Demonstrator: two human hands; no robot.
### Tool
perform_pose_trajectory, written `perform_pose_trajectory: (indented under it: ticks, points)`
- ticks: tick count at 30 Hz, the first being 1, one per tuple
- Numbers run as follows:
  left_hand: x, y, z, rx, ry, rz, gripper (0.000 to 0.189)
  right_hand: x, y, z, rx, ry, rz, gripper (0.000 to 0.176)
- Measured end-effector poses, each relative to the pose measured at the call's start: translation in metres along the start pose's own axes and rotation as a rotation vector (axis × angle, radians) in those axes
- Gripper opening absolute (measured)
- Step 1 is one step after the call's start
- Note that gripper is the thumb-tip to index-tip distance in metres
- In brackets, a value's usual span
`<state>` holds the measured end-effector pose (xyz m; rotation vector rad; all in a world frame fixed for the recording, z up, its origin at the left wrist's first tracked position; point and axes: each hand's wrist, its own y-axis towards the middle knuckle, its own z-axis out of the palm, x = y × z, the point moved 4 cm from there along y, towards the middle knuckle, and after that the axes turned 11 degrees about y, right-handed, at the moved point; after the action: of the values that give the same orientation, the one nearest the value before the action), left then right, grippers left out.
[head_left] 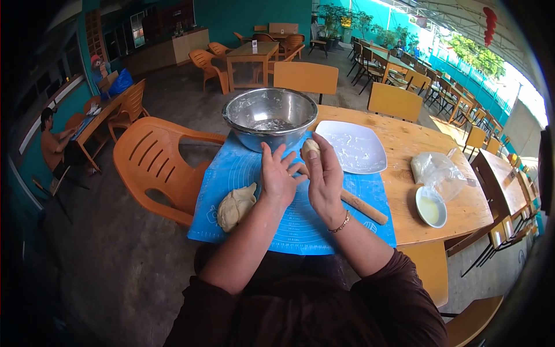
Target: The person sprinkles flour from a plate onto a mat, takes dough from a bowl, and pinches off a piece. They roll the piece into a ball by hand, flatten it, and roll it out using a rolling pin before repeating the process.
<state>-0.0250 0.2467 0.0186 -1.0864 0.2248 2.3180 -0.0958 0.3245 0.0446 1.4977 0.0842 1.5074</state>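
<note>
My right hand (325, 182) is closed round a small ball of dough (310, 149), held above the blue mat (295, 228). Beside it, my left hand (278, 176) is open, its palm up and fingers spread, with nothing in it. A larger lump of dough (236, 208) lies on the mat, left of my left forearm. Under my hands rests a wooden rolling pin (363, 207), partly hidden by my right hand. Just beyond my fingers stands a steel bowl (269, 136) dusted with flour inside.
A floury white plate (354, 147) sits right of the bowl. Farther right on the wooden table (399, 202) are a plastic bag (436, 173) and a small bowl of pale liquid (430, 209). An orange chair (156, 168) stands at left. A person (53, 144) sits at another table.
</note>
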Motion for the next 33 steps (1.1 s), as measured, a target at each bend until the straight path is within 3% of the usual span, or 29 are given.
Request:
perform_pose_trajectory:
  ticks: [2,4,8,10,12,15,18,20,21,22,23,26,28,30,31,32,33]
  points:
    - [0.0,-0.021,0.024,0.306,-0.014,-0.019,0.074,-0.014,-0.018,0.022,0.306,-0.519,-0.131,0.043]
    - [0.008,-0.009,0.014,0.317,-0.016,-0.007,0.074,-0.006,-0.011,0.023,0.454,-0.737,-0.04,0.046]
    - [0.006,0.016,0.001,0.339,-0.002,0.116,0.068,0.025,0.007,0.015,0.411,-0.471,-0.033,0.049]
    - [-0.001,0.005,-0.001,0.274,0.001,-0.082,0.063,0.073,0.029,-0.002,0.218,-0.276,-0.294,0.056]
    - [-0.008,-0.002,0.002,0.243,0.011,-0.069,0.064,0.124,0.042,-0.023,0.007,-0.073,-0.534,0.066]
    - [-0.008,-0.004,0.005,0.278,-0.017,-0.081,0.069,0.193,0.041,-0.045,-0.252,-0.148,-0.815,0.066]
    - [0.0,-0.001,0.012,0.364,-0.044,-0.072,0.075,0.192,0.032,-0.041,-0.283,-0.137,-0.855,0.058]
    - [0.006,-0.006,0.028,0.411,-0.097,-0.078,0.083,0.111,0.025,-0.018,-0.076,-0.588,-0.67,0.055]
    - [0.019,-0.012,0.032,0.546,-0.122,-0.104,0.085,0.07,0.014,0.016,0.182,-0.65,-0.477,0.053]
    - [0.032,-0.002,0.017,0.271,-0.028,-0.152,0.081,0.052,0.005,0.031,0.298,-0.649,-0.374,0.052]
    - [0.028,0.0,0.023,0.358,0.021,-0.138,0.081,0.046,0.001,0.035,0.383,-0.638,-0.301,0.051]
    - [0.021,0.001,0.026,0.466,-0.009,-0.07,0.08,0.043,0.005,0.028,0.409,-0.593,-0.159,0.047]
    - [0.023,0.006,0.03,0.518,-0.09,-0.012,0.079,0.038,0.017,0.01,0.29,-0.558,-0.148,0.044]
    - [0.037,0.014,0.014,0.295,-0.063,-0.257,0.07,0.032,0.035,-0.012,0.164,-0.532,-0.208,0.04]
    - [0.026,0.003,0.008,0.415,0.074,-0.319,0.057,0.028,0.043,-0.028,0.157,-0.453,0.005,0.038]
    - [0.023,-0.003,0.011,0.407,0.076,-0.322,0.057,0.023,0.044,-0.04,0.15,-0.369,0.216,0.037]
    - [0.017,-0.005,0.01,0.284,0.276,-0.213,0.049,0.027,0.044,-0.048,0.151,-0.365,0.222,0.037]
